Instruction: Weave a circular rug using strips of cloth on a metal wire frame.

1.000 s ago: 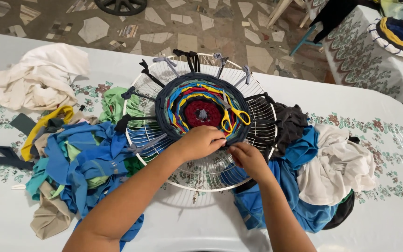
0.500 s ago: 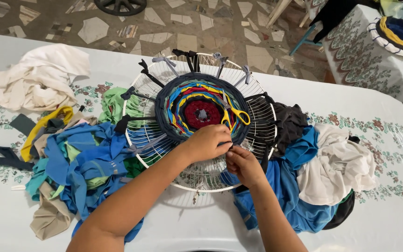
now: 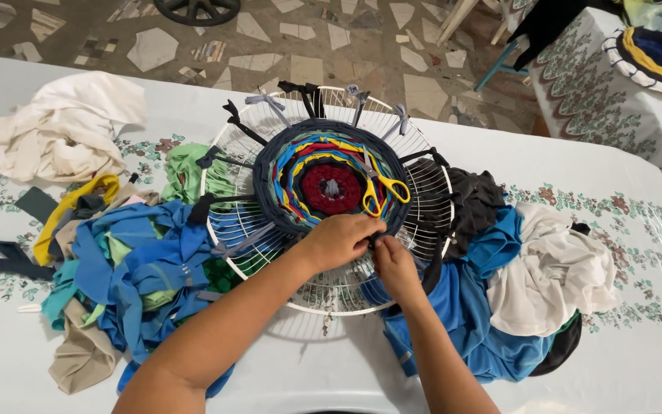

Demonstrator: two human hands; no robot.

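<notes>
home craft table (image 3: 9,360), fabric scraps (image 3: 128,268)

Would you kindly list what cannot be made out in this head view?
- Fingertips of the left hand and right hand: curled under at the round weaving's near edge.
- Fabric under the wire fan guard: covered.
- Second weaving: partly cut off by the top edge.

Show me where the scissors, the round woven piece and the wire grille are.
scissors (image 3: 383,188): head view, on the yellow handles.
round woven piece (image 3: 331,189): head view, on its red centre.
wire grille (image 3: 430,180): head view, on bare white wires at its right side.
</notes>
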